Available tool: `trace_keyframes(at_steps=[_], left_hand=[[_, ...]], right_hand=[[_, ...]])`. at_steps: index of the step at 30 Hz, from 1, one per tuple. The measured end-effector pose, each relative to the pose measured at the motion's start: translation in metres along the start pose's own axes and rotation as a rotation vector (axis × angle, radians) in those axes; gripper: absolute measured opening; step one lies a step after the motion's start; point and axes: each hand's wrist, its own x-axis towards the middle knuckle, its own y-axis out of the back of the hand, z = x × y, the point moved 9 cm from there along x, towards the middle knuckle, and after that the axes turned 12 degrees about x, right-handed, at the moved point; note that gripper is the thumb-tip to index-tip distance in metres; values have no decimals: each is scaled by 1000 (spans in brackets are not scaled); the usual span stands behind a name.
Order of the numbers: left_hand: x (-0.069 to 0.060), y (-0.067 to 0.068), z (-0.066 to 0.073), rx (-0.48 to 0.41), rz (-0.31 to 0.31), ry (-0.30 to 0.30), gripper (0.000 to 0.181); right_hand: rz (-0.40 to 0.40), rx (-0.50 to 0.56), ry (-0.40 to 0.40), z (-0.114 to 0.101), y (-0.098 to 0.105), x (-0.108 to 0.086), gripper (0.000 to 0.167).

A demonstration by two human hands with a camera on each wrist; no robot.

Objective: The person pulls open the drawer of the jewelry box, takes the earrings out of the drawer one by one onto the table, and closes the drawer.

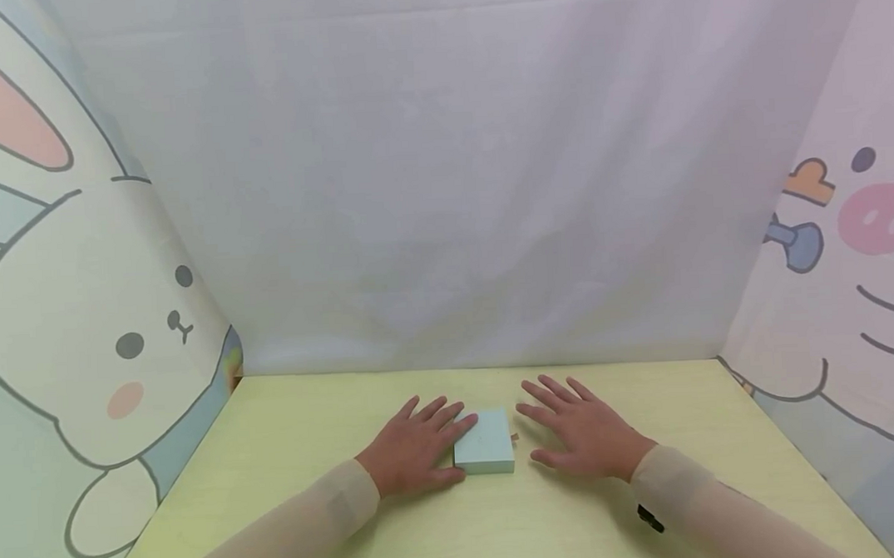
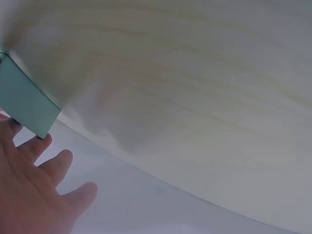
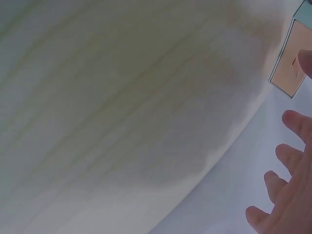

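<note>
A small pale blue-green box (image 1: pixel 483 445) lies flat on the table, with a short brownish tab (image 1: pixel 515 438) sticking out of its right side. My left hand (image 1: pixel 415 453) is at the box's left side, fingers spread, the index finger over its top edge and the thumb by the near left corner. In the left wrist view, fingertips meet the lower edge of the box (image 2: pixel 28 100). To the right, my right hand (image 1: pixel 590 435) is spread and holds nothing, apart from the box. The right wrist view shows the box's tan end panel (image 3: pixel 287 66) with a small slit.
The light wooden table (image 1: pixel 311 426) ends at a pale hanging cloth (image 1: pixel 443 188) behind. Cloth with a cartoon rabbit (image 1: pixel 82 328) borders the left side, and cloth with a cartoon pig (image 1: pixel 854 328) borders the right.
</note>
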Motion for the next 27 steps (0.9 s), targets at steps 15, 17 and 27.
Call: trace_keyframes(at_steps=[15, 17, 27], left_hand=[[0, 2, 0, -4, 3, 1, 83], [0, 2, 0, -7, 2, 2, 83], [0, 2, 0, 10, -14, 2, 84]], right_hand=[[43, -108, 139, -31, -8, 23, 24], [81, -136, 177, -35, -7, 24, 17], [107, -194, 219, -42, -8, 29, 14]])
